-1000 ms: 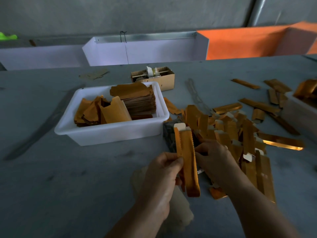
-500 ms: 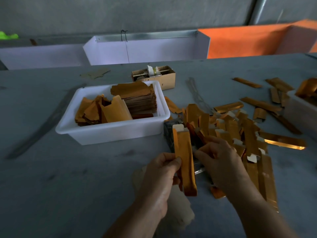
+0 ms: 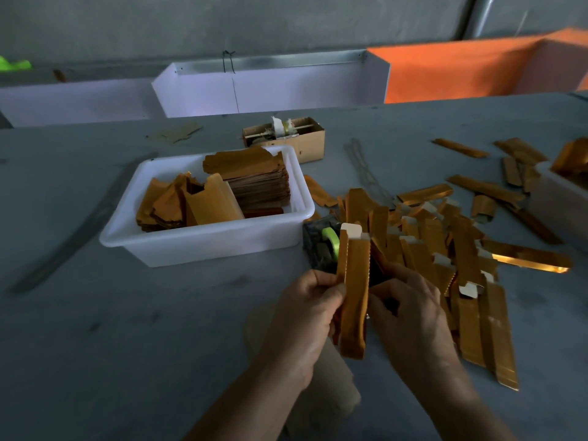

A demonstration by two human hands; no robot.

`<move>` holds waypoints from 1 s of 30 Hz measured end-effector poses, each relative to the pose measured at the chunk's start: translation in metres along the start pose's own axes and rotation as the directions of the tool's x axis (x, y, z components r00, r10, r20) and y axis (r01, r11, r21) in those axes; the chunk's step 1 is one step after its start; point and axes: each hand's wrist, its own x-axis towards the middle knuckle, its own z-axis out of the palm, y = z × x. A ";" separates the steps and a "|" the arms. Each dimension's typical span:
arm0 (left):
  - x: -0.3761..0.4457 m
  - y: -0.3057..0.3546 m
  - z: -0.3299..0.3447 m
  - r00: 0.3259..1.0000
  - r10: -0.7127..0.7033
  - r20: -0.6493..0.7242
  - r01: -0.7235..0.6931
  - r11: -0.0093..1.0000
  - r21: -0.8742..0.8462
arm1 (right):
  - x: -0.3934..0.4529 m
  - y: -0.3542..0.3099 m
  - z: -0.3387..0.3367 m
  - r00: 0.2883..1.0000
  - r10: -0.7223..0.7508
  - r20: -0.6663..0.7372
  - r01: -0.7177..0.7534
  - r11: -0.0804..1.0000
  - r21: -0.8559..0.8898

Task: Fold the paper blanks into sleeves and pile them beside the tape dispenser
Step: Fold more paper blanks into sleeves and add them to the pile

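A long gold paper sleeve [image 3: 354,291] stands nearly upright between my hands, its white flap at the top. My left hand [image 3: 305,319] pinches its left edge with thumb and fingers. On the sleeve's right edge my right hand [image 3: 410,313] has its fingers curled. Just behind the sleeve sits the dark tape dispenser [image 3: 319,246] with a green tape roll. A pile of folded gold sleeves [image 3: 445,249] spreads to the right of the dispenser. Flat gold blanks [image 3: 248,183] are stacked in a white tub [image 3: 203,240].
A small cardboard box [image 3: 286,136] stands behind the tub. Loose gold sleeves [image 3: 486,186] lie scattered at the far right beside a second white tub [image 3: 560,198]. White and orange bins line the table's far edge. A pale paper scrap lies under my left wrist.
The sleeve has shifted slightly left and more upright between my hands. My right hand has moved in closer to its right edge.
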 end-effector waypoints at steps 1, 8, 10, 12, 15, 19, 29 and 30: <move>0.001 -0.001 0.000 1.000 0.007 -0.001 -0.007 1.000 0.028 | -0.001 0.000 0.000 1.000 0.005 -0.007 -0.004 1.000 0.014; 0.003 -0.002 0.003 0.998 0.037 -0.049 -0.029 0.988 0.153 | -0.006 -0.004 -0.002 0.992 -0.117 -0.054 0.094 0.944 -0.317; 0.004 0.000 0.002 0.999 0.038 -0.039 -0.031 0.986 0.165 | -0.007 -0.005 -0.008 0.966 -0.209 -0.155 0.156 0.941 -0.299; 0.006 0.002 0.001 0.999 0.021 -0.035 -0.016 0.991 0.133 | -0.004 -0.006 -0.020 0.947 -0.230 -0.223 0.199 0.968 -0.150; 0.007 0.005 -0.001 1.000 -0.016 -0.006 0.016 0.998 0.067 | -0.001 -0.001 -0.038 0.998 -0.028 -0.063 0.046 0.955 0.293; 0.004 0.006 -0.001 0.998 -0.061 0.008 0.061 0.998 -0.023 | -0.001 0.000 -0.048 0.987 0.017 0.162 -0.098 0.855 0.509; -0.003 0.008 -0.004 0.986 -0.155 0.054 0.160 0.981 -0.109 | 0.000 -0.009 -0.035 0.962 -0.195 0.193 0.113 0.923 0.368; -0.004 0.008 -0.004 0.986 -0.157 0.055 0.162 0.981 -0.108 | 0.001 -0.010 -0.035 0.965 -0.189 0.184 0.118 0.932 0.342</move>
